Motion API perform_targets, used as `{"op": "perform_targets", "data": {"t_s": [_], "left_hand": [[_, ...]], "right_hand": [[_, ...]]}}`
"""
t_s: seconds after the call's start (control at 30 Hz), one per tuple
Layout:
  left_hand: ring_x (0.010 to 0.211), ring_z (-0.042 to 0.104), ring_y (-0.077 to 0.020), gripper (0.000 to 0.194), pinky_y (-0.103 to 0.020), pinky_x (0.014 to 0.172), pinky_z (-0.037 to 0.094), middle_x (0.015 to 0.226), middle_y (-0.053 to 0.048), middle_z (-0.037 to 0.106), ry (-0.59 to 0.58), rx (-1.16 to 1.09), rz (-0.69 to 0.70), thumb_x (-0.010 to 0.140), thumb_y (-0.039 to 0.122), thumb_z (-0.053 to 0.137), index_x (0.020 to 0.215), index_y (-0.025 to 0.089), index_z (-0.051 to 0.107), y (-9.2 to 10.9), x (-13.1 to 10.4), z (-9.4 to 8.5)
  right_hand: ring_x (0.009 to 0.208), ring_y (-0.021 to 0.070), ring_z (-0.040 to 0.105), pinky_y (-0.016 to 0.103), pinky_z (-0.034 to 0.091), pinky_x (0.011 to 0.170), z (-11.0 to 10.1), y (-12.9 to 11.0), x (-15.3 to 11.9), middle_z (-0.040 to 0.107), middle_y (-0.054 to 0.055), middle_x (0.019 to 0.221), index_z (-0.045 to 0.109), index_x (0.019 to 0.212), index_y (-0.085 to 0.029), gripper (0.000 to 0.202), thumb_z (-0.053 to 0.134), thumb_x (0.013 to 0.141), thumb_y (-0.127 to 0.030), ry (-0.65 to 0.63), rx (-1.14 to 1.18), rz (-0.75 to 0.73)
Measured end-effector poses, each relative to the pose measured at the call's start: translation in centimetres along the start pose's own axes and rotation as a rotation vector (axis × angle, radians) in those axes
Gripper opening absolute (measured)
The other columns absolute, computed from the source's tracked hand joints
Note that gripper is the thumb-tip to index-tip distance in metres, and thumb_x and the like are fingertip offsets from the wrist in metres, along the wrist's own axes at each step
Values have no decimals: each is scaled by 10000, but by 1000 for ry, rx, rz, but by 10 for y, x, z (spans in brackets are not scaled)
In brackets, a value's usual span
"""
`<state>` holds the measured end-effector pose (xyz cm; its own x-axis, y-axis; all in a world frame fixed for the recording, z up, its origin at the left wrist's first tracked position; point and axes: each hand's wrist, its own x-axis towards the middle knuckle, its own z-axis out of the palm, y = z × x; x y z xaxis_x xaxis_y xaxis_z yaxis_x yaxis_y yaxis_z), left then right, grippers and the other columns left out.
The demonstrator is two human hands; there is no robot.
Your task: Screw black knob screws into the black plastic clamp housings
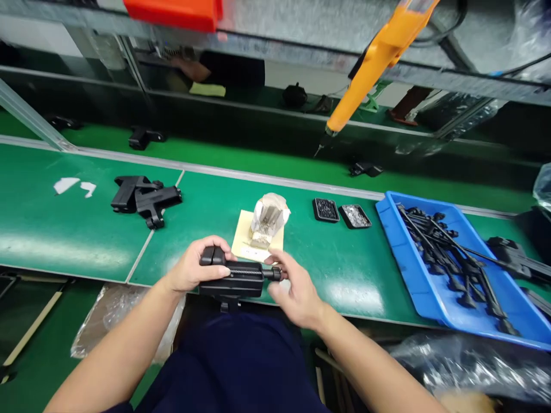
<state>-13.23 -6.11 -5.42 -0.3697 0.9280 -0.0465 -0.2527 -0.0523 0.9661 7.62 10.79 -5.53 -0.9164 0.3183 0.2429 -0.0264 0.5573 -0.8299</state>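
My left hand (198,265) grips the left end of a black plastic device (243,279), its thumb lying on top. The device is held level over the front edge of the green table. At its right end a short knob sticks out, and the fingers of my right hand (297,287) are curled around that knob. Just beyond the device stands a fixture wrapped in whitish material (270,215) on a pale yellow board (241,232).
Black plastic parts (148,198) lie at the left. Two small trays of screws (326,210) sit right of centre. A blue bin (402,269) holds black rods. An orange electric screwdriver (365,77) hangs above. Across the shelf, a person's arm (193,69) shows.
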Motion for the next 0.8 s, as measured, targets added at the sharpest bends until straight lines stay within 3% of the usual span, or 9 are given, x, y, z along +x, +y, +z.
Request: {"op": "perform_targets", "data": {"t_s": [0.07,0.2,0.33,0.4,0.47,0.57,0.6,0.73,0.8], "left_hand": [[861,628,-213,331,-306,780,483,865,-51,663,10,-19,-11,641,269,867,875,172,653,-2,1,6],[825,620,-199,366,-292,748,470,823,-37,648,70,-209,-97,539,223,884,807,168,640,-7,7,16],[716,601,-167,327,-275,667,458,781,-15,621,159,-368,-172,520,165,830,773,169,624,-7,7,21],[697,595,-166,317,-273,650,452,764,-14,614,135,-388,-195,514,154,809,768,168,620,-5,5,21],[685,590,-161,316,-262,635,442,754,-13,613,118,-355,-200,511,152,806,763,166,615,-4,4,22],[659,577,-148,326,-246,612,428,738,-18,624,129,-210,-180,496,146,825,742,156,611,-2,4,21],[655,578,-148,322,-245,607,430,733,-20,627,145,-173,-183,492,145,826,733,152,613,-1,5,21],[664,604,-168,289,-263,602,470,728,-22,631,217,-192,-258,504,164,808,727,149,625,0,10,22],[659,611,-171,297,-269,595,486,729,-20,634,220,-229,-283,499,163,809,733,149,627,0,15,24]], "right_hand": [[846,236,656,369,569,742,1,-1,-4,653,114,960,557,1176,-197,252,493,964,-317,-8,-70,-155],[476,148,574,263,522,475,3,5,-7,594,2,669,461,1255,-195,279,290,1047,-269,94,-22,30],[869,217,647,345,577,732,-2,12,-10,643,121,1017,486,1287,-189,299,413,998,-209,103,-295,-420],[794,211,626,332,559,681,0,16,-14,643,111,930,525,1215,-177,253,395,1003,-225,123,-351,-516],[658,189,597,313,536,602,7,20,-20,627,82,796,548,1118,-158,275,331,1034,-305,129,-288,-319],[461,155,507,283,478,469,18,18,-24,517,15,572,571,899,-154,522,140,1064,-398,7,-89,202],[472,158,518,285,483,473,18,17,-23,516,15,574,576,896,-151,534,147,1062,-423,-14,-52,282],[912,251,638,406,560,793,11,13,-15,646,151,967,592,1088,-144,419,434,980,-517,78,-86,-24],[763,223,637,379,566,694,7,16,-10,640,120,834,613,1001,-153,449,370,996,-529,71,-32,33]]}}
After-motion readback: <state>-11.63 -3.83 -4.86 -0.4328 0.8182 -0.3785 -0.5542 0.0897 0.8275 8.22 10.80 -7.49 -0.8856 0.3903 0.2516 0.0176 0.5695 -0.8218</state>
